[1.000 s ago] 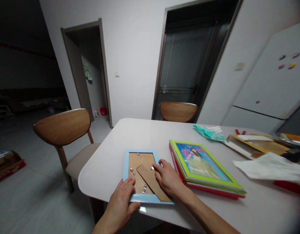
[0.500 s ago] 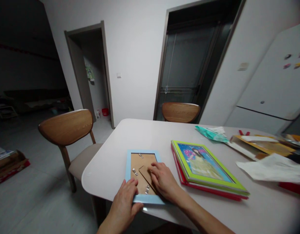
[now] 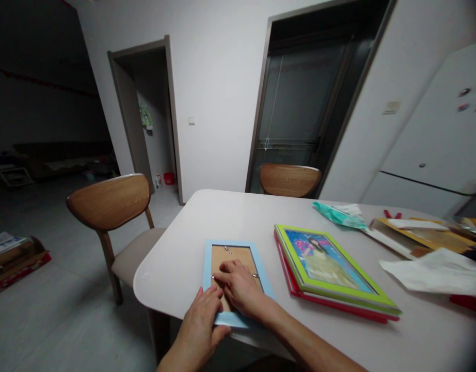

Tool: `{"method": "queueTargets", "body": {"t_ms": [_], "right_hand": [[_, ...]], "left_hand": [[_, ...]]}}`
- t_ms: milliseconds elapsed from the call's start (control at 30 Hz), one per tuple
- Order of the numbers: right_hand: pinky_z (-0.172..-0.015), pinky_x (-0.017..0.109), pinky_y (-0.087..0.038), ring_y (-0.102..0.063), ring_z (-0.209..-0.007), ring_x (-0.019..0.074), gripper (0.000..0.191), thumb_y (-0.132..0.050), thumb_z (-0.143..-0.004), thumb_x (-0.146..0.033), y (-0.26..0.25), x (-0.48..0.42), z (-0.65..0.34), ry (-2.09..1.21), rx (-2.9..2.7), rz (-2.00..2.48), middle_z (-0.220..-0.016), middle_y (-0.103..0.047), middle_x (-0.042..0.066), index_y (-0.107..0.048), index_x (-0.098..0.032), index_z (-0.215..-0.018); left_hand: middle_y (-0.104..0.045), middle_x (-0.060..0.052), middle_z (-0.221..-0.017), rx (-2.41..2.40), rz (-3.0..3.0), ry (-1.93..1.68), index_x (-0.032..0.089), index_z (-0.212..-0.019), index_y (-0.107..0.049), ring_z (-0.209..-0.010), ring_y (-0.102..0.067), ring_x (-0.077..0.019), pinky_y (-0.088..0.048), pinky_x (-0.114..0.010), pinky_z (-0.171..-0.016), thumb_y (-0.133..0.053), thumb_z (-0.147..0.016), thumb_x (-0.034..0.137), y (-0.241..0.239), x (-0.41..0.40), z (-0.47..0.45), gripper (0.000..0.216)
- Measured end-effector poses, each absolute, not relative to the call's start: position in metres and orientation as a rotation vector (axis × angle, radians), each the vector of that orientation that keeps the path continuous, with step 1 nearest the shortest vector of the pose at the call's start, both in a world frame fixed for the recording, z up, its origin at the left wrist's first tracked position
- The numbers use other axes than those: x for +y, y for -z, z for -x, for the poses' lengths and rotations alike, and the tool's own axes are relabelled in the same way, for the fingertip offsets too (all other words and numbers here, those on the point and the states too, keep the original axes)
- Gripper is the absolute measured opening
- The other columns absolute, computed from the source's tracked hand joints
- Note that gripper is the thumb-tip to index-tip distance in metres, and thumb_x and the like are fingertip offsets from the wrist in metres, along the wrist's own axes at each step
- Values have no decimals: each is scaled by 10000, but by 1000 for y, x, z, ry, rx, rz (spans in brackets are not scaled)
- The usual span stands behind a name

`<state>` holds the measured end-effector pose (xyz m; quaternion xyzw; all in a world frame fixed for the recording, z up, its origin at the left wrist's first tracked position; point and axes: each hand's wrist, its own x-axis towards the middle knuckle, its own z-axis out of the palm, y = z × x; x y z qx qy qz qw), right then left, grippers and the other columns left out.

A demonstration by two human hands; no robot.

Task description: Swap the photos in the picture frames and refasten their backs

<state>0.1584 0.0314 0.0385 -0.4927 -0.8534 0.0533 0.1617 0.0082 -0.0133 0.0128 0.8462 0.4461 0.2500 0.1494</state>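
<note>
A light-blue picture frame (image 3: 264,271) lies back up at the counter's (image 3: 222,214) near edge, just right of its near-left corner. The left hand (image 3: 201,318) is spread over the frame's near-left corner, fingers on the side rail and thumb by the near rail; whether it grips cannot be told. The right hand (image 3: 241,287), fingers bent, lies across the brown backing board (image 3: 240,255), a fingertip at the left metal clip (image 3: 213,278), hiding much of the board.

Right of the frame and apart from it, a lime-green picture frame (image 3: 327,263) lies face up on a red one (image 3: 288,275). Toward the counter's far-right corner sit a teal wrapper (image 3: 338,216) and a tan envelope (image 3: 435,236); nearer the right edge, a crumpled white sheet (image 3: 427,271) partly covers something red (image 3: 468,304). Wooden chairs stand by the left edge (image 3: 112,201) and far edge (image 3: 290,180).

Print on papers atop a cardboard box (image 3: 17,263) on the floor is too small to read.
</note>
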Motion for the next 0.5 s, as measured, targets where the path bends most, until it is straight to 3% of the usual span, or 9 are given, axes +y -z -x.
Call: {"method": "queueTargets", "body": {"t_ms": [233, 500], "right_hand": [[-753, 243, -317, -485, -879, 150, 255, -381, -808, -255, -33, 58, -166, -257, -2220, 1551, -927, -599, 52, -604, -209, -921], [-543, 226, -326, -556, -672, 142, 258, -422, -765, -343, -20, 114, -173, -249, -1971, 1899, -778, -653, 46, -640, -207, -788]], "left_hand": [[-503, -148, -1189, 1296, -2422, -697, 136, -1133, -445, -1135, -416, -248, -271, -497, -975, -625, -645, 165, -16, -16, -10, 521], [-486, -154, -1205, 1329, -2409, -603, 110, -1088, -473, -1157, -389, -237, -248, -480, -994, -609, -654, 167, -23, -19, -10, 459]]}}
